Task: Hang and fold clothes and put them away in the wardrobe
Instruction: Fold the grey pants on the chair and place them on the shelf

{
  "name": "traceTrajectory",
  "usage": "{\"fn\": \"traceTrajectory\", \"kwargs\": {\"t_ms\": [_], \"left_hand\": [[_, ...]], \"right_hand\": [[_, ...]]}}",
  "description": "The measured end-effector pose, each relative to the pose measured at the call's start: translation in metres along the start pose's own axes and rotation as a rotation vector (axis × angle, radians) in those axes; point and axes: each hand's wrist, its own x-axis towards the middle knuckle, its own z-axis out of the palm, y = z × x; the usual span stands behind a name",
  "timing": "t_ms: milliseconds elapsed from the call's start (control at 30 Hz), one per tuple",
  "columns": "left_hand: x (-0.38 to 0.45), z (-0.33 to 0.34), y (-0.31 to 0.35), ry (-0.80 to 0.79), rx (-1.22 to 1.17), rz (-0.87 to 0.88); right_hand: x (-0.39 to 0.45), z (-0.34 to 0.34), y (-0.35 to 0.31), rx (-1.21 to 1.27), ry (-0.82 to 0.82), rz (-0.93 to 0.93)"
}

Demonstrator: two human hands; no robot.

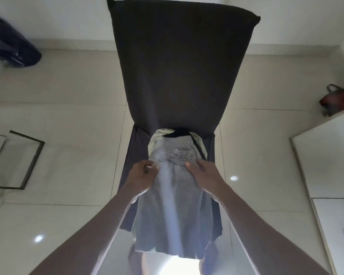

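A grey garment [173, 215] with a smocked upper band hangs in front of me over the near end of a long surface covered in dark cloth [179, 66]. My left hand [142, 175] pinches its left edge just below the band. My right hand [202, 172] grips its right edge at the same height. Under the grey garment lies a pale yellow-green piece [155, 140], and a black piece [180, 132] shows at the top. The garment's lower hem hangs loose and blurred near my legs.
A dark blue plastic bag [12, 46] lies on the tiled floor at the far left. A metal-framed panel [18, 157] rests on the floor at left. White cabinet doors [330, 175] stand at right, with a red bag [338, 100] beyond them.
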Motion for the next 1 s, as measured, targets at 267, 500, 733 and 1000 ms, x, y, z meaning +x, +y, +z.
{"fn": "traceTrajectory", "kwargs": {"t_ms": [267,500,733,1000], "left_hand": [[0.106,0.036,-0.019,0.132,0.060,0.069],[0.118,0.050,-0.039,0.210,0.095,0.063],[0.055,0.029,-0.068,0.142,0.082,0.030],[-0.030,0.010,-0.163,-0.031,0.150,-0.123]], "right_hand": [[0.115,0.017,0.034,-0.106,0.175,-0.046],[0.135,0.033,0.068,-0.080,0.295,-0.070],[0.058,0.036,0.076,-0.109,0.352,-0.006],[-0.048,0.058,0.157,-0.317,0.307,0.266]]}}
